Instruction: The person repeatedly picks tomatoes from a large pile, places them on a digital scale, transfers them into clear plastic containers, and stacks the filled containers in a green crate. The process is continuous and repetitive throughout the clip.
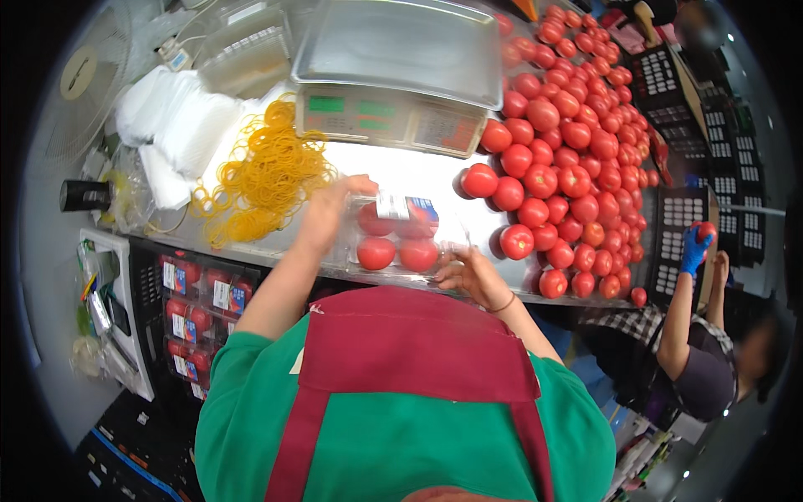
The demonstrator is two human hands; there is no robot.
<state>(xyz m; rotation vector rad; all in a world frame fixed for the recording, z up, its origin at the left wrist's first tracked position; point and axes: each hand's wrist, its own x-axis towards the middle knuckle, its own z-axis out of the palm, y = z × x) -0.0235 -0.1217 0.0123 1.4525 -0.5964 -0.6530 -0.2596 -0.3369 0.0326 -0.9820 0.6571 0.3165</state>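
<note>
A clear plastic clamshell box (397,237) of tomatoes, with a printed label on top, rests at the table's front edge before me. My left hand (332,210) lies along the box's left side, its fingers reaching to the far left corner. At the near right corner, my right hand (467,276) touches the clear plastic with bent fingers. Yellow rubber bands (266,172) lie heaped left of the box. A large pile of loose tomatoes (574,182) covers the table on the right. Beyond the box stands a weighing scale (401,47) with a metal pan.
Packed tomato boxes (188,314) fill a black crate at lower left. White bags or sheets (179,119) and nested clear trays (251,56) lie at the back left, near a fan (78,74). A co-worker's blue-gloved hand (693,248) holds a tomato beyond the table's right end.
</note>
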